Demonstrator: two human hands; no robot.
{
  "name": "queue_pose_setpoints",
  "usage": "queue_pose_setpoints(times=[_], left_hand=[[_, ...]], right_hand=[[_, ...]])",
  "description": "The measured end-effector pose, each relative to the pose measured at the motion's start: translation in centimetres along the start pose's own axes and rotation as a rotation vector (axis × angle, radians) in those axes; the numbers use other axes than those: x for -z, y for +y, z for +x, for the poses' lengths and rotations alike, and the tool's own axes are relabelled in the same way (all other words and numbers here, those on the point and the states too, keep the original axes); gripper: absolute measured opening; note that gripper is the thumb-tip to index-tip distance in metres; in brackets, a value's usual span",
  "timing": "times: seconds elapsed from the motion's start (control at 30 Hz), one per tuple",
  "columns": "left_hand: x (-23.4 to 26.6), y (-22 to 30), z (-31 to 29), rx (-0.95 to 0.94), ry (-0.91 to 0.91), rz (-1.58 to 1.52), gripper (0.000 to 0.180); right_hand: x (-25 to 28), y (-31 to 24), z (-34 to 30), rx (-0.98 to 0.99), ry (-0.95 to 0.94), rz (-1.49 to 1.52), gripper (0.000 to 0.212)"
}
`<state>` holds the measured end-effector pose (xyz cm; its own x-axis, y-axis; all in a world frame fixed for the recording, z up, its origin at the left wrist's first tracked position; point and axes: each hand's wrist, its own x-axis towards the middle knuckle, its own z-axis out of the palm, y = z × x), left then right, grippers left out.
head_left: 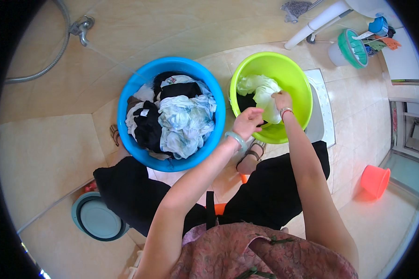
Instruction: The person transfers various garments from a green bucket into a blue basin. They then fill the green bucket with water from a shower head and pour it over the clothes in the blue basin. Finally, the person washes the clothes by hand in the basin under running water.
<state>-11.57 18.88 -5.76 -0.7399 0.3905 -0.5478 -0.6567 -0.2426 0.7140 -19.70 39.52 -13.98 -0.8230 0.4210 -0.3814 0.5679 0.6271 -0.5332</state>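
A white piece of laundry [266, 89] lies bunched in the lime-green basin [297, 74], with a dark garment [245, 101] beside and partly under it. My right hand [282, 100] reaches into this basin and pinches the white laundry's edge. My left hand [249, 122], above the basin's near left rim, has its fingers apart and nothing visible in them. To the left stands a large blue basin [126, 95] heaped with wet clothes: pale blue-white cloth [184, 123] on the right, black garments [148, 128] on the left.
A thin stream runs from a wall tap [82, 30] toward the blue basin. A white ridged floor pan [325, 104] sits behind the green basin. A lined bin [348, 51] stands far right, a coral bucket [375, 181] nearer, a grey-green basin [99, 217] lower left.
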Motion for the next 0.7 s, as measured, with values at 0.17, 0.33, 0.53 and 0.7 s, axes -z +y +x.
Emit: queue_pose_setpoints(times=[0.17,0.33,0.53,0.7], left_hand=[[-1.7,2.4,1.1,0.149,0.02,-0.204,0.091],[-2.7,4.8,2.6,0.251,0.068,-0.243,0.097],[-2.3,4.9,4.7,0.081,-0.268,-0.531,0.06],[-2.8,9.5,0.2,-0.052,-0.222,-0.427,0.087]], right_hand=[[5.4,-4.5,-4.7,0.081,0.091,0.158,0.029],[10.0,-7.1,-11.7,0.207,0.153,0.641,0.012],[12.8,-9.9,-20.7,0.637,0.031,0.352,0.013],[13.8,-8.1,-21.7,0.377,0.225,0.856,0.015]])
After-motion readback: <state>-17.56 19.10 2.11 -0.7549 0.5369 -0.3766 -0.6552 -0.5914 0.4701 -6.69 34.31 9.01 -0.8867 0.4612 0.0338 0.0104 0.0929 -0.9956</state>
